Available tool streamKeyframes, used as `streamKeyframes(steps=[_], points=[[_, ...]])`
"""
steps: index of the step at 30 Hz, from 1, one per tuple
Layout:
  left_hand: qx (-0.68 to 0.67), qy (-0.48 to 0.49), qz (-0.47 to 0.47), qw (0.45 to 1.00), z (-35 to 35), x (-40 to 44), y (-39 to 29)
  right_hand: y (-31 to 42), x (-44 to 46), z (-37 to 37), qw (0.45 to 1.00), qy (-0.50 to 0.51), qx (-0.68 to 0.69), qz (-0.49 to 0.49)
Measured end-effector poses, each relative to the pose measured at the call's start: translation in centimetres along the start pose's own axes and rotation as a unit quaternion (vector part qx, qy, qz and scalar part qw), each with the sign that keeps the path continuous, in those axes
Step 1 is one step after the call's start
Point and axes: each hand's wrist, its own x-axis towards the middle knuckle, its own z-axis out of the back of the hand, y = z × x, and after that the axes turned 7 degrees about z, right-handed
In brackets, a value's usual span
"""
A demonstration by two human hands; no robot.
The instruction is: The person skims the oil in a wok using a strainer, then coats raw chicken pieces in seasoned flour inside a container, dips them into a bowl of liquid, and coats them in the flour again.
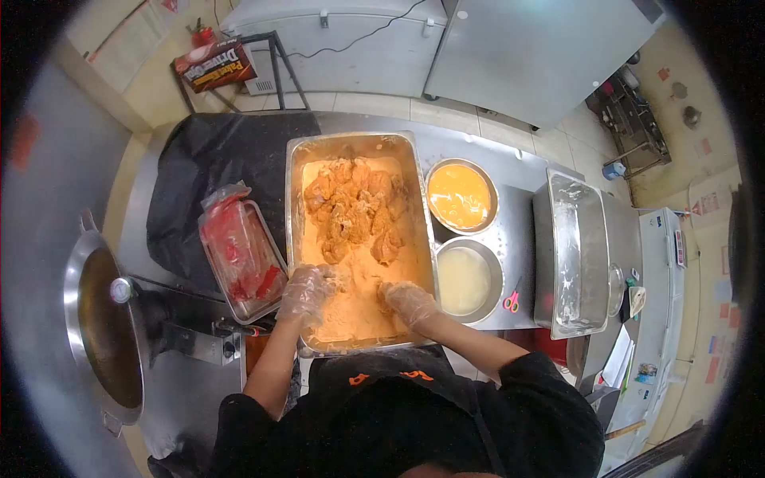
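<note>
A deep steel pan (293,207) in the middle holds orange-tinted breading flour (358,311), with several raw, coated chicken pieces (351,207) heaped toward its far end. Both hands wear clear plastic gloves dusted with flour. My left hand (306,293) is inside the pan's near left side, its fingers curled into the flour. On the near right side, my right hand (409,303) also has bent fingers dug into the flour. Flour hides the fingertips of both hands. The chicken lies beyond my hands, apart from them.
Right of the pan stand a bowl of orange-yellow liquid (460,197), a bowl of pale liquid (463,280), scissors (511,301) and a deep steel container (543,255). To the left are a tray (260,312) with a red-stained plastic bag (237,243) and a large wok (73,307) of dark oil.
</note>
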Motion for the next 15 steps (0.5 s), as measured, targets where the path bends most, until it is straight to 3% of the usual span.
streamKeyframes(steps=[2, 6, 7, 9, 10, 11, 12, 13, 15], points=[[-0.126, 0.054, 0.093, 0.986, 1.7, -0.5, -1.3, -0.6, 0.2, 0.0, 1.000, 0.010, 0.000, -0.011], [-0.157, 0.002, 0.059, 0.986, 4.1, -2.5, -2.3, 0.7, -1.1, 5.6, 0.998, -0.003, 0.043, -0.036], [-0.087, -0.035, -0.065, 0.994, 4.9, -2.8, -2.0, 1.0, -1.5, 7.0, 0.998, -0.005, 0.043, -0.036], [-0.016, -0.073, -0.190, 0.979, 6.3, -2.7, -2.3, 0.9, -2.3, 8.9, 0.998, 0.006, 0.057, 0.040], [-0.080, 0.001, -0.051, 0.996, 6.6, -2.8, -2.7, 0.1, -2.8, 6.8, 0.998, 0.007, 0.056, 0.038], [-0.139, 0.072, 0.086, 0.984, 6.9, -2.3, -3.0, -1.5, -2.9, 2.9, 0.991, -0.093, 0.062, 0.080], [-0.150, 0.044, 0.080, 0.984, 6.9, -2.0, -3.2, -1.9, -2.2, 2.7, 0.971, -0.196, 0.064, 0.123], [-0.148, 0.048, 0.078, 0.985, 6.9, -1.7, -3.3, -2.3, -2.3, 2.1, 0.971, -0.197, 0.066, 0.118], [-0.053, 0.029, 0.041, 0.997, 7.6, -0.8, -3.9, -3.2, -1.8, 2.1, 0.990, -0.084, 0.106, 0.028]])
